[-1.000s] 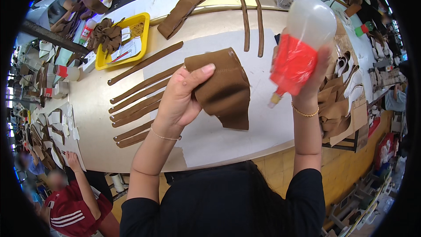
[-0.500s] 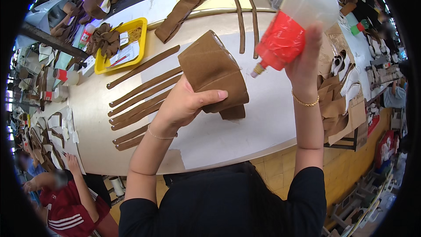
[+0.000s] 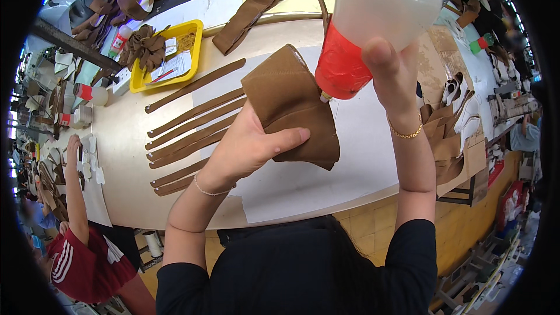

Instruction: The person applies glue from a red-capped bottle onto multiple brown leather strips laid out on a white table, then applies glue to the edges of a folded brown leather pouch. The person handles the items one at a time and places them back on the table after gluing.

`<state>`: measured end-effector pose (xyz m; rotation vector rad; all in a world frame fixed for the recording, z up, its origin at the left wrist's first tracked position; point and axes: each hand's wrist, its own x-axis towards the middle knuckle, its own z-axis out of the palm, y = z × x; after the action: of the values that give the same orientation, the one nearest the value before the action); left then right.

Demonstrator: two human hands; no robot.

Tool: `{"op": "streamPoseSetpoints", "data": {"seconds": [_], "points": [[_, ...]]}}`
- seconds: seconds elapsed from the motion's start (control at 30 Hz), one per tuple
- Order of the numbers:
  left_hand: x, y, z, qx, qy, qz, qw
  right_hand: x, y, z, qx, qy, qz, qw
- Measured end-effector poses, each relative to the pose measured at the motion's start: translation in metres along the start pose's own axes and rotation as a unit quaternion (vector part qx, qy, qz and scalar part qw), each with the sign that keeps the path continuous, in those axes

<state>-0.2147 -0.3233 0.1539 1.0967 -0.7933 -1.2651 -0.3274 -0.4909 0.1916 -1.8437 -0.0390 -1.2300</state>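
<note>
Left hand [image 3: 248,149]: closed, thumb on top, fingers hidden underneath; holds one curved brown fabric piece [image 3: 291,96] raised above the tabletop [image 3: 125,163]. Right hand [image 3: 399,76]: partly closed round one translucent, red-wrapped bottle [image 3: 385,6], tipped nozzle-down; the nozzle [image 3: 325,97] is at the piece's right edge, contact unclear. Beneath: pale sheet [image 3: 291,198], reaching the tabletop's near edge. Narrow brown strips [image 3: 195,86] lie side by side toward its left edge. Yellow tray [image 3: 198,49], holding brown scraps and papers, stands by the far left corner. One broad brown band [image 3: 256,14] crosses the far edge.
</note>
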Motion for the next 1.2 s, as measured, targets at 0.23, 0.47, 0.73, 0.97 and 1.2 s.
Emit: {"op": "streamPoseSetpoints", "data": {"seconds": [0.23,0.47,0.73,0.97,1.2], "points": [[0.002,0.004,0.002,-0.033,0.010,-0.027,0.999,-0.007,-0.002,-0.004,-0.026,-0.031,-0.019,0.999],[0.001,0.001,-0.002,-0.038,0.032,-0.033,0.998,-0.017,0.005,-0.035,-0.102,-0.039,-0.043,0.993],[0.023,0.003,-0.021,-0.190,0.036,-0.020,0.981,-0.057,0.007,-0.044,0.402,-0.015,0.457,0.793],[0.036,-0.007,-0.018,-0.366,0.001,-0.034,0.930,-0.065,0.004,-0.023,0.521,0.110,0.481,0.697],[0.024,0.000,-0.011,-0.170,0.018,0.035,0.985,-0.060,-0.010,-0.020,0.414,0.071,0.447,0.790]]}}
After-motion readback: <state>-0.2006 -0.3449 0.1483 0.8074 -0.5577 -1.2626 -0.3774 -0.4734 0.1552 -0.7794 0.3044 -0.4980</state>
